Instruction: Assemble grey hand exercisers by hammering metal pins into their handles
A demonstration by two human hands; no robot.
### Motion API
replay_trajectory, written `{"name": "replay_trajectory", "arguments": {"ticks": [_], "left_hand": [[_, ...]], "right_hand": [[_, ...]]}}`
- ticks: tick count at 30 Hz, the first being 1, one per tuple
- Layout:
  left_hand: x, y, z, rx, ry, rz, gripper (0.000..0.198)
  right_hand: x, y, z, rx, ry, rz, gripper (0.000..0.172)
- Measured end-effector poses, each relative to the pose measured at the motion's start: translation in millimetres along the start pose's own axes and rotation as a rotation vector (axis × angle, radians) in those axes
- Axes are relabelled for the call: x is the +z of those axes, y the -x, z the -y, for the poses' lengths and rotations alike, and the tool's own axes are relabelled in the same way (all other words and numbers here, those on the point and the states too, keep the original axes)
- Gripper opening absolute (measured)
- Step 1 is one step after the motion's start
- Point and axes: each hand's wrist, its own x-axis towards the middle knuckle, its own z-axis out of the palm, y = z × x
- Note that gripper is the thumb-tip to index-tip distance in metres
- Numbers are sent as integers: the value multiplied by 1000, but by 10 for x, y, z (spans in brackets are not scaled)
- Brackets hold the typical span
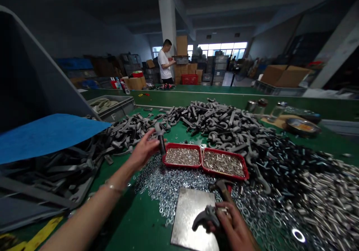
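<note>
My left hand is closed around a grey hook-shaped part with a darker lower end, held upright beside the left red tray. Over the bright metal plate, my right hand grips another grey hook-shaped part, its curved end pointing left. Just beyond that hand lies a hammer, partly covered by the fingers. Small shiny metal pieces fill the left tray, and short pins fill the right red tray. Loose washers or nuts spread around the plate and trays.
Grey hook-shaped parts are heaped behind the trays. To the right lie black pieces with bolts and silver cylinders. A grey crate, a blue sheet and glass jars surround them. A person stands beyond the table.
</note>
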Motion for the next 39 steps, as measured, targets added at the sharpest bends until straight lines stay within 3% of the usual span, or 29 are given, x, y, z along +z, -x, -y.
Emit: {"name": "replay_trajectory", "arguments": {"ticks": [2, 5, 7, 9, 11, 13, 21, 26, 31, 39], "left_hand": [[61, 704, 134, -161, 248, 123, 76], [341, 1637, 411, -405, 369, 169, 43], [595, 2045, 551, -458, 341, 128, 37], [817, 2267, 609, -471, 287, 112, 44], [965, 2359, 597, -469, 217, 132, 50], [1040, 2387, 554, -461, 152, 157, 53], [1123, 2413, 437, -376, -27, 183, 55], [1244, 2451, 426, -396, -52, 243, 58], [1307, 2432, 570, -306, -80, 147, 59], [991, 2324, 476, -14, -586, 451, 51]], "right_hand": [[68, 63, 46, 149, -176, 106, 47], [140, 148, 43, 257, -124, 270, 41], [168, 207, 6, 88, 156, 281, 41], [192, 268, -30, -176, 473, 239, 37], [221, 335, -44, -363, 681, 225, 30], [254, 404, -35, -442, 773, 237, 26], [300, 525, 82, -572, 942, 209, 32], [269, 529, 65, -670, 874, 203, 28], [248, 518, 0, -638, 803, 141, 25], [189, 535, 149, -455, 686, 295, 27]]}}
